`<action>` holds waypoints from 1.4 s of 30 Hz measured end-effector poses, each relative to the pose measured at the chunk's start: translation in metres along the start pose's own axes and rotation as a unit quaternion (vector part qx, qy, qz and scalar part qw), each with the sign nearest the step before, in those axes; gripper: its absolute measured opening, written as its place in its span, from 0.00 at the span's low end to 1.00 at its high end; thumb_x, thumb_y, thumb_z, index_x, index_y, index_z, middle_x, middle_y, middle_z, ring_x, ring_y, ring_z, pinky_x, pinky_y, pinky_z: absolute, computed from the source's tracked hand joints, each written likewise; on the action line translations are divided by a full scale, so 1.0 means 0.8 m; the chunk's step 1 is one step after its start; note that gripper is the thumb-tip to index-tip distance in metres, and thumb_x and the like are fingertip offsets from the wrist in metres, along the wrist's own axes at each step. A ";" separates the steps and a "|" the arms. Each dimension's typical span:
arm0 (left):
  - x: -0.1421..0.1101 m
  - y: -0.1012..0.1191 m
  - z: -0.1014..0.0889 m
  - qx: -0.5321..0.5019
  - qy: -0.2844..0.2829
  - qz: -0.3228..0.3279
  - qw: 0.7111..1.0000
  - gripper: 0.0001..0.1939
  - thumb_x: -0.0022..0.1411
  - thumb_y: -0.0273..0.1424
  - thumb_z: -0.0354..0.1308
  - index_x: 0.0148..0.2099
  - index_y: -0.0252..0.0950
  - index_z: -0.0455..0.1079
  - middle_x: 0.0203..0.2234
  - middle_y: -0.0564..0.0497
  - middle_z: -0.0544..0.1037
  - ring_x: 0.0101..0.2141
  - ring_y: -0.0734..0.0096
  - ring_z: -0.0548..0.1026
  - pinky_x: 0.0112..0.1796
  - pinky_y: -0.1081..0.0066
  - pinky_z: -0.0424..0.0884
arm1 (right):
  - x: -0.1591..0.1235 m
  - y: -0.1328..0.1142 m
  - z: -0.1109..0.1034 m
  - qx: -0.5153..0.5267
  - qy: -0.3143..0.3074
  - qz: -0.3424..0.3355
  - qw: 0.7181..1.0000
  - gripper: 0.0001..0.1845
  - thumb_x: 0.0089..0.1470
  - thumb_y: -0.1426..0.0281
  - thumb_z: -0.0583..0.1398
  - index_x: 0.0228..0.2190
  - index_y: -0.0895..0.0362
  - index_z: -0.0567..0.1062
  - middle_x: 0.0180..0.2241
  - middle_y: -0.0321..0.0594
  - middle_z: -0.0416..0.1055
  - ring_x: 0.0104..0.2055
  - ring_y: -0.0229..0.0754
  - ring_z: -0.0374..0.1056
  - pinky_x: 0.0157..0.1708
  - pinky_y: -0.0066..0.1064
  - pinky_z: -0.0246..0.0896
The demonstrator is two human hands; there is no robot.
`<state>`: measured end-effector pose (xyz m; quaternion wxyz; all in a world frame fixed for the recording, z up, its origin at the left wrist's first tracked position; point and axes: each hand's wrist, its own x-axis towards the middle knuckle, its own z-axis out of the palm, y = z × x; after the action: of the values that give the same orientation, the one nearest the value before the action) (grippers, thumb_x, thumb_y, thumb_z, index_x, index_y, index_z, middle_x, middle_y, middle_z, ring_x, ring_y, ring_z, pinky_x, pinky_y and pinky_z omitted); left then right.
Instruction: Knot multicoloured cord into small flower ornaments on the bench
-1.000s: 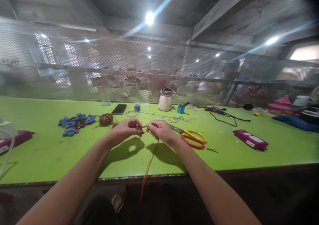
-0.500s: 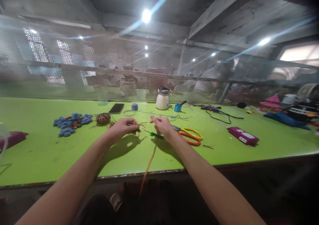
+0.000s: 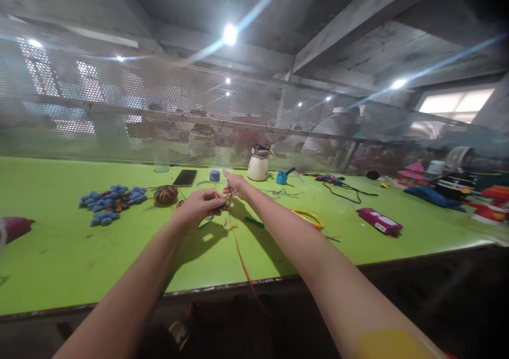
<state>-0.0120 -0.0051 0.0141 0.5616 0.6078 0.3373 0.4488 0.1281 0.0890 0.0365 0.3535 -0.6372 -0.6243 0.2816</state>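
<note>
My left hand (image 3: 202,206) is closed in a pinch on a small dark-and-orange yarn piece (image 3: 225,205). Just beyond it, my right hand (image 3: 236,184) has its thumb raised and its fingers closed at some yarn by the piece; the exact grip is small and blurred. An orange yarn strand (image 3: 239,250) drops from between the hands across the table's front edge. Below my right forearm lies a green handle (image 3: 254,222), partly covered. The arm also hides most of the yellow-and-red scissors (image 3: 312,218).
On the green table (image 3: 119,263) are blue crocheted flowers (image 3: 113,200), a multicoloured yarn ball (image 3: 166,194), and a phone (image 3: 185,177). Behind my hands stand a white bottle (image 3: 258,167) and blue pot (image 3: 282,177). A purple packet (image 3: 379,221) lies right; perforated screening (image 3: 199,110) backs the table.
My right hand has moved left and forward, up to the yarn piece in my left hand. The orange strand now hangs from between both hands. My right forearm covers more of the scissors.
</note>
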 end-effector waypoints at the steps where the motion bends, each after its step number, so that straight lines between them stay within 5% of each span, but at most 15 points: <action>1: 0.001 -0.001 0.000 0.002 0.009 0.002 1.000 0.10 0.47 0.32 0.65 0.28 0.31 0.71 0.24 0.47 0.77 0.24 0.75 0.72 0.27 0.74 0.64 | 0.001 0.004 -0.004 -0.038 0.008 -0.012 0.999 0.28 0.58 0.50 0.48 0.35 0.63 0.71 0.25 0.44 0.70 0.29 0.40 0.68 0.28 0.27 0.62; 5: 0.005 -0.003 -0.001 0.025 0.049 -0.003 0.998 0.09 0.44 0.31 0.66 0.27 0.31 0.72 0.22 0.48 0.76 0.24 0.73 0.72 0.26 0.74 0.64 | -0.006 0.034 -0.052 -0.190 0.039 -0.052 0.980 0.22 0.54 0.56 0.56 0.36 0.63 0.76 0.40 0.50 0.73 0.45 0.47 0.65 0.39 0.29 0.57; 11: 0.005 -0.002 -0.001 0.042 0.051 -0.009 0.998 0.08 0.43 0.30 0.66 0.26 0.30 0.73 0.21 0.47 0.76 0.21 0.75 0.69 0.23 0.74 0.62 | -0.081 0.100 -0.162 -0.355 -0.043 -0.046 0.933 0.14 0.50 0.65 0.59 0.34 0.62 0.79 0.33 0.44 0.75 0.37 0.44 0.67 0.35 0.27 0.57; 15: 0.006 -0.004 -0.002 0.029 0.045 -0.010 0.999 0.10 0.41 0.31 0.68 0.26 0.31 0.74 0.22 0.46 0.76 0.23 0.73 0.70 0.23 0.74 0.62 | -0.138 0.134 -0.197 -0.423 -0.109 -0.030 0.899 0.20 0.41 0.69 0.62 0.40 0.57 0.78 0.38 0.44 0.75 0.38 0.45 0.68 0.34 0.27 0.58; 18: 0.007 -0.006 -0.004 0.001 0.048 -0.010 0.999 0.12 0.40 0.32 0.69 0.28 0.31 0.74 0.23 0.46 0.77 0.25 0.71 0.72 0.24 0.75 0.64 | -0.152 0.148 -0.200 -0.452 -0.108 -0.014 0.886 0.34 0.39 0.70 0.62 0.52 0.54 0.70 0.49 0.48 0.69 0.44 0.49 0.67 0.35 0.29 0.59; 23: 0.003 -0.003 -0.004 -0.078 0.023 -0.024 0.996 0.11 0.42 0.30 0.69 0.29 0.31 0.73 0.25 0.48 0.77 0.30 0.70 0.76 0.27 0.77 0.67 | -0.137 0.158 -0.192 -0.456 -0.116 0.024 0.882 0.42 0.39 0.75 0.62 0.58 0.53 0.61 0.49 0.51 0.69 0.40 0.49 0.70 0.29 0.29 0.60; 30: 0.001 0.003 -0.002 -0.172 0.041 -0.011 0.984 0.04 0.49 0.24 0.64 0.30 0.30 0.72 0.26 0.49 0.76 0.29 0.73 0.76 0.27 0.78 0.69 | -0.134 0.140 -0.191 -0.439 -0.060 0.004 0.897 0.20 0.48 0.71 0.58 0.45 0.63 0.73 0.41 0.57 0.73 0.40 0.55 0.70 0.35 0.36 0.60; 35: 0.008 -0.002 -0.003 -0.211 0.068 -0.010 0.975 0.01 0.53 0.22 0.61 0.31 0.31 0.72 0.25 0.50 0.76 0.27 0.76 0.75 0.27 0.79 0.69 | -0.180 0.114 -0.185 -0.321 -0.108 -0.106 0.935 0.31 0.44 0.81 0.55 0.53 0.58 0.65 0.48 0.46 0.69 0.47 0.45 0.66 0.41 0.29 0.60; 38: 0.007 -0.002 0.001 -0.212 0.076 -0.010 0.974 0.02 0.54 0.22 0.60 0.30 0.31 0.72 0.24 0.51 0.76 0.26 0.78 0.75 0.29 0.78 0.70 | -0.207 0.094 -0.164 -0.199 -0.180 -0.106 0.957 0.27 0.45 0.77 0.57 0.50 0.62 0.65 0.37 0.43 0.71 0.34 0.41 0.67 0.30 0.27 0.61; 42: 0.004 0.001 0.005 -0.205 0.070 -0.016 0.976 0.03 0.52 0.21 0.62 0.28 0.31 0.72 0.25 0.50 0.76 0.27 0.76 0.76 0.29 0.78 0.70 | -0.216 0.069 -0.130 -0.165 -0.154 -0.100 0.969 0.17 0.49 0.64 0.59 0.41 0.60 0.69 0.26 0.36 0.66 0.25 0.36 0.59 0.24 0.25 0.55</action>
<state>-0.0070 -0.0037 0.0159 0.6562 0.4416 0.2863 0.5409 0.2335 -0.0917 0.0397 0.1692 -0.5703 -0.7694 0.2327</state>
